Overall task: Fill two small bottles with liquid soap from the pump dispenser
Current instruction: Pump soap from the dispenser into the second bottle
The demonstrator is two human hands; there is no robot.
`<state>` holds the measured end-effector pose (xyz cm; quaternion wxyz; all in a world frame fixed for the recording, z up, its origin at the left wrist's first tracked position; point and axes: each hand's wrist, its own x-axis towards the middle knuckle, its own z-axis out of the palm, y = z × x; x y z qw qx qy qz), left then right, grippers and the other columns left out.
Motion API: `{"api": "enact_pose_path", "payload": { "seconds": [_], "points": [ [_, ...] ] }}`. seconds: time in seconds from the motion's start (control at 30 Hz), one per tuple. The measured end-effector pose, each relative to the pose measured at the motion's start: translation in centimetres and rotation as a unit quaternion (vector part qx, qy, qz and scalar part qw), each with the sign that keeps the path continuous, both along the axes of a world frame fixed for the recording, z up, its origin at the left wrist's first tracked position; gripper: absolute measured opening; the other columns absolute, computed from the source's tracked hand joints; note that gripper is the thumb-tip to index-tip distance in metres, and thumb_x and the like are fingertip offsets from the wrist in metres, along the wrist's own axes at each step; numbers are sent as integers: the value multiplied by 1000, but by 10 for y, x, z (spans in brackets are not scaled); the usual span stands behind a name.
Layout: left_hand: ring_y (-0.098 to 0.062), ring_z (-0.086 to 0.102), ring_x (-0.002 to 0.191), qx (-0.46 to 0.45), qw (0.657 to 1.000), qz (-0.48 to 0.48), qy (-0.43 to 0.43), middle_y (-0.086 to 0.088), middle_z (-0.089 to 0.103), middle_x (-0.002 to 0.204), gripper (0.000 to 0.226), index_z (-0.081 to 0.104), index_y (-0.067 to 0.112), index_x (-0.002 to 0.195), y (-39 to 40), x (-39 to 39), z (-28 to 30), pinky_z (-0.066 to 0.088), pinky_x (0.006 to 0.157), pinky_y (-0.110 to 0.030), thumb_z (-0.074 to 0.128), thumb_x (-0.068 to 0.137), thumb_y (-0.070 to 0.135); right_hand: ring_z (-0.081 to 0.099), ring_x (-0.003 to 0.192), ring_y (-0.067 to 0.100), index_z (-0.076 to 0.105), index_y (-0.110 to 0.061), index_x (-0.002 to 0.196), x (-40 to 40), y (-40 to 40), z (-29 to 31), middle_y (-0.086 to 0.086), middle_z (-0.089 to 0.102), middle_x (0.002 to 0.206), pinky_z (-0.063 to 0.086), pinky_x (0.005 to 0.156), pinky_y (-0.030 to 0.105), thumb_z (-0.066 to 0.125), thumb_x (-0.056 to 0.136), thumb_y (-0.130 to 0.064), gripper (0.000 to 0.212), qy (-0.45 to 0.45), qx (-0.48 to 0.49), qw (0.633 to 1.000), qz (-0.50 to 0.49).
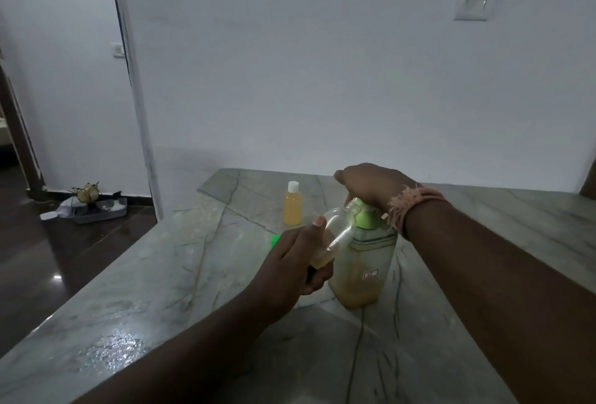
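Beside the pump dispenser [364,261] on the desk [193,274], the left hand [296,261] grips a tilted small bottle [335,236] at the nozzle, the right hand [371,184] presses closed on the pump top, and a filled capped bottle [292,205] stands just behind.

Person: arms and wristwear
Both forearms bare, no sleeves; frayed pink-orange thread band [411,202] tied around the right wrist.

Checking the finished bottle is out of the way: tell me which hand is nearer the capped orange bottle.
Left. The left hand sits just below the capped orange bottle; the right hand is off to its right.
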<state>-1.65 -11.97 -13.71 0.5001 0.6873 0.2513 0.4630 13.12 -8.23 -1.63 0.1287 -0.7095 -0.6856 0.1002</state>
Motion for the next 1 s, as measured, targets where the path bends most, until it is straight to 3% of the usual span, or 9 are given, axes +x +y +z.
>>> {"api": "enact_pose_path", "payload": {
  "seconds": [0.17,0.3,0.4,0.53,0.63,0.7,0.83,0.93,1.0],
  "points": [
    [-13,38,43,-10,1000,4,6,-4,47,54,49,57,12,76,1,0,-4,30,44,-26,35,99,49,44,93,23,57,5,124,-1,1,-4,23,57,130,42,85,32,33,104,-7,34,-22,5,1000,8],
    [-13,37,43,-14,1000,11,10,-5,47,55,49,57,11,78,-1,1,-2,29,44,-26,35,98,51,46,94,23,55,-5,91,-3,-6,4,18,56,134,34,59,21,27,106,-13,32,-41,30,999,13],
    [-13,37,43,-6,1000,8,3,-5,46,55,50,56,10,77,0,1,-1,28,44,-26,34,99,49,53,103,27,59,2,121,-2,-5,3,19,56,134,38,66,27,29,105,-15,39,-45,30,998,10],
    [-12,36,42,3,1000,-5,-10,-2,45,53,48,56,10,77,1,0,-2,27,44,-25,34,100,47,58,106,33,61,5,112,0,-2,-5,21,61,120,35,71,28,32,100,-5,33,-63,46,997,7],
    [-12,36,43,-4,1000,-4,-5,-3,45,54,47,55,11,78,1,1,-3,28,44,-25,34,100,47,51,90,28,53,-2,94,0,-2,-5,20,61,116,31,58,27,31,100,-7,23,-88,53,995,16],
    [-12,36,42,-3,1000,-1,-6,-3,45,54,49,55,10,78,0,1,-3,27,44,-25,34,99,49,50,90,29,50,-5,93,-1,1,-4,20,60,118,31,60,28,31,101,-9,22,-87,43,995,21],
    [-12,35,43,-2,1000,-7,-12,-3,45,54,48,55,11,78,1,0,-3,26,44,-24,34,98,49,48,129,31,53,1,133,-2,3,-3,18,50,142,36,94,31,32,107,-22,41,-44,19,999,24],
    [-11,37,43,-2,1000,-5,-9,-2,46,54,49,54,9,79,3,0,-4,29,44,-22,34,99,49,56,109,32,57,6,125,1,-1,-5,19,59,127,37,75,33,30,104,-14,39,-47,44,998,17],
    [-11,37,43,-4,1000,-2,-8,-2,46,54,48,54,9,79,3,1,-4,29,44,-22,33,102,47,56,111,33,58,6,123,0,-2,-6,20,59,125,33,72,30,29,103,-9,38,-52,48,997,19]
  ]
}}
